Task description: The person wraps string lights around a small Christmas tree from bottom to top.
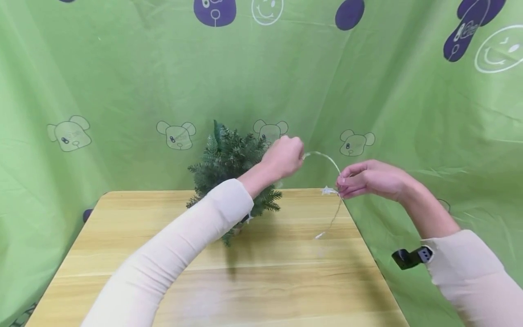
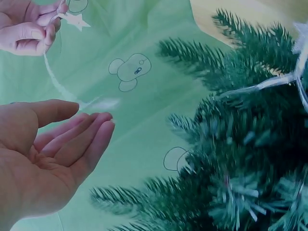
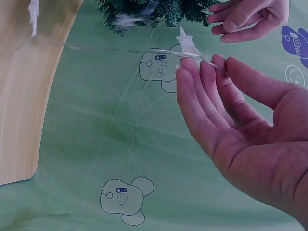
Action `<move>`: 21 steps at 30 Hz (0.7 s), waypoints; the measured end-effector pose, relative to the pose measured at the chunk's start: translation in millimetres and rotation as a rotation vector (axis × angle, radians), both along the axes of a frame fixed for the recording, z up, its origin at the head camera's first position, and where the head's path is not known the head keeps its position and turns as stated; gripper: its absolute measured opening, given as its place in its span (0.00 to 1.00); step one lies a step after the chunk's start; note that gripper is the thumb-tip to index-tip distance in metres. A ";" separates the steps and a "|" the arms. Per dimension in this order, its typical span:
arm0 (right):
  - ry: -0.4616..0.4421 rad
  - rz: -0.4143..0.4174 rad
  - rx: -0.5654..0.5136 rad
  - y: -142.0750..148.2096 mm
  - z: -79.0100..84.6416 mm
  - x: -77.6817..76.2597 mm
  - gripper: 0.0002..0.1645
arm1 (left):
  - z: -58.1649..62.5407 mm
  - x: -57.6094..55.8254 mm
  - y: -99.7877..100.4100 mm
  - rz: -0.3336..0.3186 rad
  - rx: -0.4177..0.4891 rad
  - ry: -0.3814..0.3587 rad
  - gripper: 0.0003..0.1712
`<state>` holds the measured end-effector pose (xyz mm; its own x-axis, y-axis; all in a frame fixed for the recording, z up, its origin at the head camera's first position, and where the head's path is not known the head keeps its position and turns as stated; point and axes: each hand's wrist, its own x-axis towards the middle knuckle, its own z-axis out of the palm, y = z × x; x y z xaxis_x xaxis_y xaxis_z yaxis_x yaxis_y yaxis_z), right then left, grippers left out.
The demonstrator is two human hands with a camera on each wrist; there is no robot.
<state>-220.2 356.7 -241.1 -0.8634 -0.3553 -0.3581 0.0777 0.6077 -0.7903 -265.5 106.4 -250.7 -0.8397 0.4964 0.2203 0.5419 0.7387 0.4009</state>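
Observation:
A string of star lights runs in an arc between my hands, its clear wire [image 1: 324, 155] bowed upward in the head view. My right hand [image 1: 369, 180] pinches the wire between thumb and fingertips, beside a clear star [image 1: 327, 190]. A loose end [image 1: 320, 235] dangles below it over the table. My left hand [image 1: 283, 156] is raised in front of the tree's right side. In the left wrist view, its thumb and fingers are apart, with a blurred light [image 2: 107, 103] at the fingertips. The small artificial Christmas tree [image 1: 229, 159] stands upright, partly hidden by my left arm.
Another stretch of light string [image 2: 260, 87] lies over the tree's branches, and a star [image 1: 248, 219] shows low on it. The wooden table [image 1: 286, 281] ends against a green patterned curtain [image 1: 122, 91]. A black device [image 1: 410, 258] juts from my right cuff.

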 end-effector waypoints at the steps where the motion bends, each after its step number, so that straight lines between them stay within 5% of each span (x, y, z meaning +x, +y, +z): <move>1: 0.001 0.000 0.002 -0.3 0.5 0.4 0.20 | 0.8 1.2 1.0 0.005 -0.011 -0.016 0.09; 4: 0.007 0.000 0.007 -1.7 1.9 1.9 0.20 | 1.3 4.9 3.4 0.018 -0.043 -0.062 0.11; 7: 0.015 -0.003 0.014 -3.4 2.9 3.3 0.20 | -0.6 9.8 7.2 0.003 -0.041 -0.066 0.03; 11: 0.019 0.005 0.025 -6.5 4.2 5.2 0.21 | -3.5 18.2 16.9 -0.075 -0.005 -0.064 0.21; 14: 0.019 0.026 0.033 -10.2 5.9 6.5 0.21 | -3.7 24.3 25.0 -0.131 0.005 -0.078 0.25; 21: 0.019 0.040 0.008 -14.2 5.6 7.3 0.18 | -4.7 29.0 35.9 -0.193 -0.021 0.010 0.11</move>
